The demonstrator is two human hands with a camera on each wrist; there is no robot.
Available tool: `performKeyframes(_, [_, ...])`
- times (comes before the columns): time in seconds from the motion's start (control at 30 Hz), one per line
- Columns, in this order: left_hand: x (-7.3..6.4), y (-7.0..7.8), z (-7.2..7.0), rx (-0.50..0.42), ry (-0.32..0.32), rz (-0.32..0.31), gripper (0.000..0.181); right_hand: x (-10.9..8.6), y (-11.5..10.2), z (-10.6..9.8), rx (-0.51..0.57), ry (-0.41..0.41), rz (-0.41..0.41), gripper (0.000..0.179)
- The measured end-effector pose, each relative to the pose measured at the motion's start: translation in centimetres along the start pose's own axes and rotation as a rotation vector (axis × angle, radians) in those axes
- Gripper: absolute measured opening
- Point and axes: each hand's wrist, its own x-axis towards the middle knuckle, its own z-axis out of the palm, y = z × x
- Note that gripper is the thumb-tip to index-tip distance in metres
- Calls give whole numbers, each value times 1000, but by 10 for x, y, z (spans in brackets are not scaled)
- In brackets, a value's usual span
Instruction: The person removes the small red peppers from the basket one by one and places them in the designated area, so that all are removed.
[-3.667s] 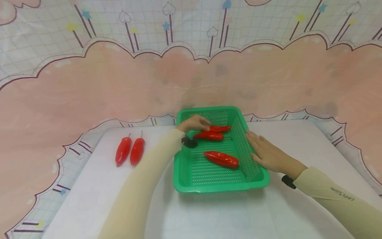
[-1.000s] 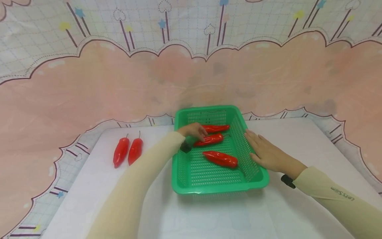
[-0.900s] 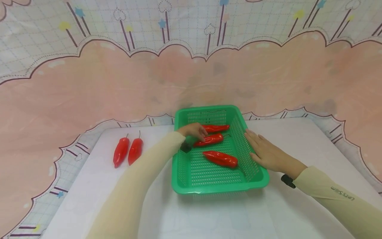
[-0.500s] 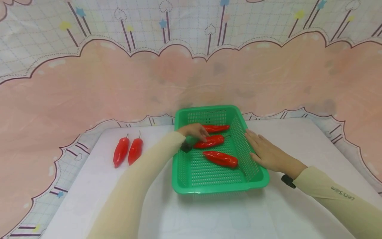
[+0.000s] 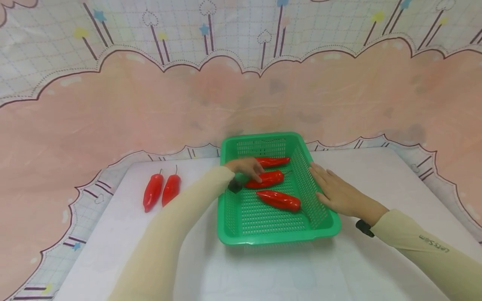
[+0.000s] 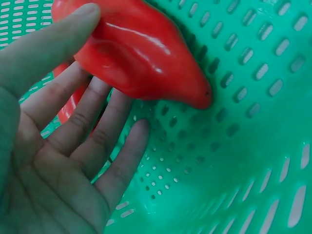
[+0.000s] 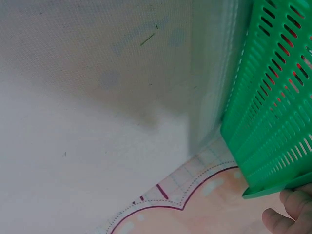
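A green perforated plastic basket [image 5: 278, 239] stands on the table with 3 red chili peppers inside. My left hand [image 5: 246, 167] reaches over its left side and holds the middle red chili pepper [image 5: 274, 178] near its pointed end. In the left wrist view, the thumb lies over that pepper [image 6: 141, 48] and the fingertips go behind it. A far red pepper [image 5: 276, 161] is partly hidden by the hand; a near red pepper [image 5: 280, 201] lies untouched. My right hand [image 5: 335, 192] rests with straight fingers along the basket's right rim.
On the table [image 5: 376, 179] left of the basket lie two more red peppers, an outer one [image 5: 152, 192] and an inner one [image 5: 171, 188], the latter partly covered by the left sleeve. A patterned cloth [image 5: 241, 96] hangs behind.
The left hand has shifted from the far pepper to the middle one, which has slid slightly toward the near pepper. My right hand stays at the rim.
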Motion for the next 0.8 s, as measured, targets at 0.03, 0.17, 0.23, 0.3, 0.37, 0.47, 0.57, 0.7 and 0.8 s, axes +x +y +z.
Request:
performKeyframes(0.03, [0, 0, 0, 0, -3, -6, 45, 0, 0, 0, 2, 0, 1, 64])
performKeyframes(0.17, [2, 0, 2, 7, -6, -23, 48, 0, -1, -1, 8, -3, 6, 64])
performKeyframes(0.23, [2, 1, 2, 19, -3, -23, 49, 0, -1, -1, 10, -4, 7, 64])
performKeyframes(0.3, [1, 2, 3, 19, -1, -25, 50, 0, -1, -1, 10, -5, 7, 64])
performKeyframes(0.37, [0, 3, 3, 24, -1, -24, 50, 0, -1, 0, 12, -5, 7, 64])
performKeyframes(0.47, [-2, 5, 4, 27, 1, -28, 50, 0, -1, 0, 16, -7, 5, 64])
performKeyframes(0.57, [-3, 7, 5, 31, 6, -37, 51, 0, -1, 0, 15, -9, 6, 64])
performKeyframes(0.7, [-2, 7, 6, 47, 12, -33, 53, 0, 0, 0, 12, -13, 8, 64])
performKeyframes(0.8, [0, 7, 7, 55, 15, -32, 53, 0, 0, 0, 13, -14, 9, 64])
